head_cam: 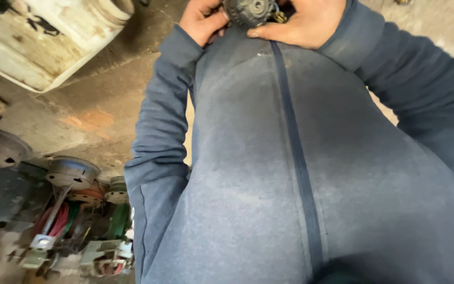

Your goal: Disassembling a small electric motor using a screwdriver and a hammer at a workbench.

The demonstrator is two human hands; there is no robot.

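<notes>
I've got the round dark metal part [250, 10] up at the top edge of my view, pressed against my thigh so it sits steady. My left hand [202, 21] pinches its side, fingers closed on it; my right hand [306, 23] cups the other side, thumb clamped underneath. One part, two hands. Down left on the floor: three small motors [72, 176], one white tub [43, 42].

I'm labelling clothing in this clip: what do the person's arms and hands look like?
Both arms wear long dusty blue sleeves with ribbed cuffs, matching a blue top with a darker centre stripe. The left hand and right hand are bare: no gloves, and no rings or watch show.
</notes>
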